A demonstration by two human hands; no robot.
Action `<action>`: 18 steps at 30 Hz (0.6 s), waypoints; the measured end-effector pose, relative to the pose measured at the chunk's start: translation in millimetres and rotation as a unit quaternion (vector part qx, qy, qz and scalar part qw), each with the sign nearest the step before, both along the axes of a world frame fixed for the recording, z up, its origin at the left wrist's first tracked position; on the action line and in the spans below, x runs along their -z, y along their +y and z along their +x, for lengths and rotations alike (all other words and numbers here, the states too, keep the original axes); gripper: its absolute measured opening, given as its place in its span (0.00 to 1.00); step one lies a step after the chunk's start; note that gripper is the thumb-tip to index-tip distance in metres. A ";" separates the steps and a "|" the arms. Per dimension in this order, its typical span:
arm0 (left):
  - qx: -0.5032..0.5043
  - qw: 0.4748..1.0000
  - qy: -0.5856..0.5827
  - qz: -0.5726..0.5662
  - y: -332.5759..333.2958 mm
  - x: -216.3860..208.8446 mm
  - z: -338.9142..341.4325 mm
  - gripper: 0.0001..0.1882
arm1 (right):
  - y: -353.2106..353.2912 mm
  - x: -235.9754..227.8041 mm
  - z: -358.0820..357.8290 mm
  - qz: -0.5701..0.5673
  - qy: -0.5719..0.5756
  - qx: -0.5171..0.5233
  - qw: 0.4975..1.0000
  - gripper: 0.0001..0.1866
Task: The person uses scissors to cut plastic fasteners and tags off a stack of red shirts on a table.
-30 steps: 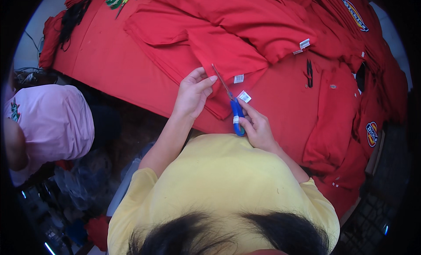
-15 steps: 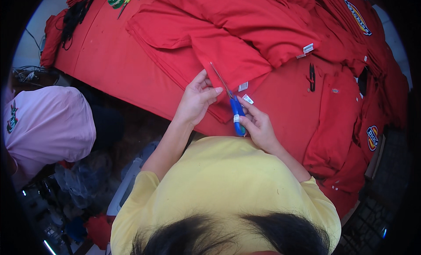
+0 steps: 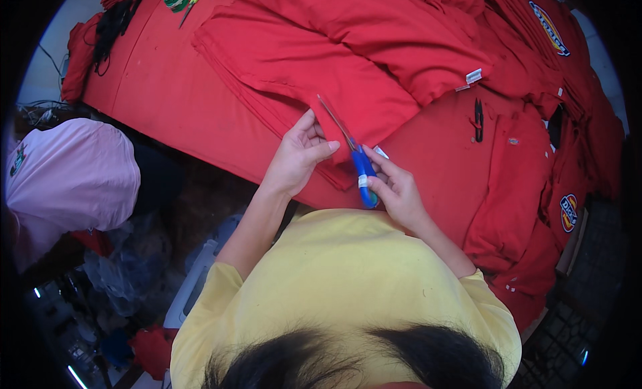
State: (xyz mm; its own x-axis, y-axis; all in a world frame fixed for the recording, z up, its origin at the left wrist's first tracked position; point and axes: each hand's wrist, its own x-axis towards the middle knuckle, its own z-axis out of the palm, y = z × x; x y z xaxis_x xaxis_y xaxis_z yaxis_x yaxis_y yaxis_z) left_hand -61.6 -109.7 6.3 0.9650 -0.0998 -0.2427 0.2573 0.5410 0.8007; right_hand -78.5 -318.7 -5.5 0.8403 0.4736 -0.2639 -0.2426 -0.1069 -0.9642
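Note:
My right hand (image 3: 396, 189) is closed round the blue handles of a pair of scissors (image 3: 364, 171). Their slim metal blades point up and to the left over a red garment (image 3: 374, 101). At the blades' left, my left hand (image 3: 299, 156) holds the garment's near edge, thumb on top and the other fingers partly hidden by cloth. A small white label (image 3: 380, 151) shows just past my right fingertips. The garment lies in loose folds on top of more red cloth, with another white tag (image 3: 473, 76) at its right side.
Black thread snips (image 3: 478, 120) lie to the right, near stacked red garments (image 3: 511, 181). Green-handled and yellow-handled scissors (image 3: 187, 0) lie at the far left of the red-covered table (image 3: 160, 88). A person in a pink top (image 3: 73, 175) is close on my left.
The garment's near part has shifted and lies smoother, and a white label beside the blades is now covered. Both hands stay nearly in place. The person at left has moved slightly left.

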 end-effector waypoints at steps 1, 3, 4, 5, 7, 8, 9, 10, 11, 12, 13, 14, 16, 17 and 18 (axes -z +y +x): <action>-0.014 1.000 0.003 -0.002 -0.4 -0.8 0.1 0.29 | -1.0 -1.8 1.4 -0.006 0.031 -0.001 1.000 0.27; -0.043 0.999 0.010 -0.007 -0.8 -2.7 0.7 0.27 | -2.7 -4.6 3.7 -0.018 0.093 -0.002 0.996 0.27; -0.058 0.998 0.013 -0.023 0.9 0.0 2.5 0.26 | -2.5 -6.1 3.5 -0.033 0.088 -0.008 0.995 0.27; -0.073 0.996 0.016 -0.039 3.8 4.6 5.4 0.25 | -2.2 -7.6 2.8 -0.049 0.084 -0.014 0.995 0.27; -0.086 0.996 0.013 -0.035 5.3 5.9 6.1 0.23 | -1.5 -4.2 1.6 -0.052 0.021 -0.025 0.998 0.27; -0.085 0.996 0.006 -0.016 4.4 3.8 4.1 0.22 | -0.9 3.4 0.7 -0.040 -0.037 -0.030 0.998 0.28; -0.083 0.997 -0.001 0.003 3.6 2.2 2.4 0.21 | -0.5 7.7 0.8 -0.028 -0.095 -0.034 0.994 0.28; -0.078 0.997 0.001 0.011 3.2 1.3 0.5 0.21 | 0.0 7.5 2.3 -0.030 -0.106 -0.035 0.993 0.27; -0.073 0.997 0.004 0.019 2.7 0.5 -1.6 0.21 | 0.6 7.0 4.8 -0.031 -0.117 -0.036 0.992 0.27; -0.069 0.997 0.007 0.027 3.0 0.1 -3.6 0.21 | 1.8 7.0 6.5 -0.032 -0.128 -0.037 0.991 0.26; -0.069 0.997 0.002 0.026 3.4 0.6 -4.7 0.21 | 3.7 7.6 7.4 -0.007 -0.110 -0.028 0.994 0.26; -0.069 0.997 -0.004 0.024 3.9 1.5 -5.6 0.21 | 6.3 8.2 8.1 0.018 -0.091 -0.018 0.996 0.27; -0.073 0.997 -0.004 0.024 4.5 2.4 -7.6 0.21 | 6.6 7.2 12.3 0.012 -0.049 -0.029 0.998 0.27; -0.076 0.997 0.001 0.027 4.8 2.0 -8.5 0.21 | 3.2 4.0 16.0 -0.018 -0.026 -0.048 0.998 0.27; -0.080 0.996 0.005 0.030 4.9 2.0 -9.1 0.21 | 0.7 2.3 18.4 -0.048 -0.004 -0.067 0.997 0.27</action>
State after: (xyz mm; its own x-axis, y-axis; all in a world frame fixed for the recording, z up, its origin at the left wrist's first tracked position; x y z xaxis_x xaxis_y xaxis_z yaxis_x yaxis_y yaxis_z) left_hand -70.7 -104.8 4.3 0.9649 0.0694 -0.2532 0.1801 0.5269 0.8306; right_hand -60.1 -318.0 -7.8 0.7732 0.5551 -0.3066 -0.2116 -0.2299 -0.9499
